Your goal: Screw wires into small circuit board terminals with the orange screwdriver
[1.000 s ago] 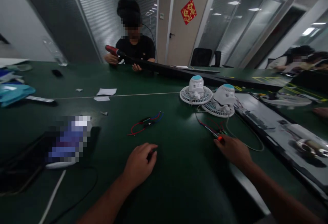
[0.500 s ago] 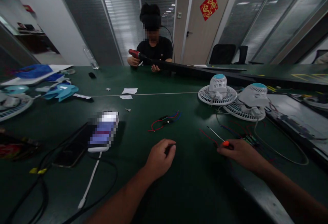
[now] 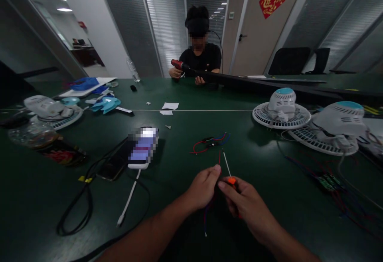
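My left hand [image 3: 202, 190] is closed in a pinch on a small dark part with red and blue wires [image 3: 206, 214] hanging from it. My right hand [image 3: 247, 206] is closed around a small screwdriver [image 3: 229, 174] with an orange collar, its thin shaft pointing up and away. The two hands meet low in the middle of the view, over the green table [image 3: 257, 230]. A loose bundle of red, blue and black wires [image 3: 211, 143] lies on the table just beyond them.
Two white fan heads [image 3: 281, 110] [image 3: 335, 128] lie face down at the right, with a small circuit board and wires [image 3: 327, 182] nearby. A phone [image 3: 143, 147] with a white cable lies to the left. Another person [image 3: 199, 56] across the table holds a red power tool [image 3: 178, 64].
My right hand brought the screwdriver left to meet my left hand, which lifted its small wired part. The camera view swung to the left.
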`<control>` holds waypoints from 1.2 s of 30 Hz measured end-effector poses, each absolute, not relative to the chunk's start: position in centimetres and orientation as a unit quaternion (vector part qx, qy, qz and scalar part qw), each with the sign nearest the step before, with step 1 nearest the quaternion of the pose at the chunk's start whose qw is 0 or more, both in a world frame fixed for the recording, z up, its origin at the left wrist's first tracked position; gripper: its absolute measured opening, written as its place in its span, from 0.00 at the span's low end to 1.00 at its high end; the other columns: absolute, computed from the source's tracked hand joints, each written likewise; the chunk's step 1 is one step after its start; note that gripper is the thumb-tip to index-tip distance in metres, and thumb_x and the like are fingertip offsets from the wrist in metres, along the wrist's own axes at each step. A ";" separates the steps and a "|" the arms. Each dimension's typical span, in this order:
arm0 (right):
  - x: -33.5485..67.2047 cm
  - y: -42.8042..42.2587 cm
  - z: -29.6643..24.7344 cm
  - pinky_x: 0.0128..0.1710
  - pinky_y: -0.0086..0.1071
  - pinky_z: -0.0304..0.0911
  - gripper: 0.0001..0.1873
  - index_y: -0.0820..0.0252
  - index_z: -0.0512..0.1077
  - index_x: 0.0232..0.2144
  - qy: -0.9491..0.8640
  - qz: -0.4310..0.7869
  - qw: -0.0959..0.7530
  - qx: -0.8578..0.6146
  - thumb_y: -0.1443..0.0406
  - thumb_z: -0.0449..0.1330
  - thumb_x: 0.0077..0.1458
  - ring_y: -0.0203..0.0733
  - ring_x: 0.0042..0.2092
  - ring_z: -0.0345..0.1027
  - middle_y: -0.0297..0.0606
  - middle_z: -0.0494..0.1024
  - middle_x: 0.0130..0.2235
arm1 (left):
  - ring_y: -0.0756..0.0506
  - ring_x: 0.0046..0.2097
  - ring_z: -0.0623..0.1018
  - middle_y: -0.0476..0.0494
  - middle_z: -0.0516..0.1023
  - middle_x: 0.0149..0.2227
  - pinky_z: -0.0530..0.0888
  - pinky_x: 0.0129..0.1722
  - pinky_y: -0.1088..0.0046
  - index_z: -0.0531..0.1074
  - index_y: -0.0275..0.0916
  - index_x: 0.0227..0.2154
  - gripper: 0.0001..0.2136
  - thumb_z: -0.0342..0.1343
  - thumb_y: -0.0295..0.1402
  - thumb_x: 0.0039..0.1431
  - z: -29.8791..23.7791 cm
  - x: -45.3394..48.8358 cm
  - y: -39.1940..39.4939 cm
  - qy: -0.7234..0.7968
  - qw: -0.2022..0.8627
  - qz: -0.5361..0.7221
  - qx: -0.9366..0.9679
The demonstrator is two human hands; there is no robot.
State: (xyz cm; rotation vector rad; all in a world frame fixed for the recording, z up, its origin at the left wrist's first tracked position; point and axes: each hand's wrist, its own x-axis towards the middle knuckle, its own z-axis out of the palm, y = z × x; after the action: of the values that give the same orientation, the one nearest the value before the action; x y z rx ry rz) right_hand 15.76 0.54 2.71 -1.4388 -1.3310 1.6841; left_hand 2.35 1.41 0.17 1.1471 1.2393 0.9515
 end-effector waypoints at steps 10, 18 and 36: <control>19.1 -0.6 1.9 0.30 0.33 0.66 0.23 0.57 0.70 0.46 -0.378 0.683 0.365 -0.508 0.57 0.63 0.48 0.39 0.31 0.71 0.36 0.76 0.35 | 0.52 0.16 0.61 0.54 0.65 0.16 0.59 0.16 0.77 0.63 0.40 0.26 0.24 0.39 0.57 0.59 -0.4 1.9 0.4 0.570 0.569 0.426 0.413; 22.0 -0.6 2.1 0.16 0.26 0.57 0.28 0.52 0.60 0.59 -0.563 0.542 0.279 -0.557 0.50 0.53 0.60 0.33 0.20 0.64 0.33 0.77 0.28 | 0.54 0.15 0.59 0.56 0.61 0.13 0.56 0.17 0.79 0.70 0.36 0.29 0.23 0.43 0.52 0.61 -0.2 -0.1 1.9 0.527 0.581 0.486 0.386; 20.9 -0.9 2.1 0.24 0.29 0.66 0.10 0.57 0.79 0.37 -0.740 0.332 0.390 -0.435 0.68 0.58 0.58 0.36 0.26 0.73 0.36 0.80 0.29 | 0.54 0.15 0.58 0.55 0.60 0.11 0.56 0.16 0.78 0.64 0.38 0.19 0.24 0.44 0.52 0.61 -0.3 -0.3 1.9 0.542 0.559 0.479 0.406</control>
State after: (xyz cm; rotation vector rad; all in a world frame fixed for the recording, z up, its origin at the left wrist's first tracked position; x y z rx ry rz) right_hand 20.90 -0.94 2.13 -1.1060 -1.8819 0.8437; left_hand -0.26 1.87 -0.31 0.9576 1.2775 1.1283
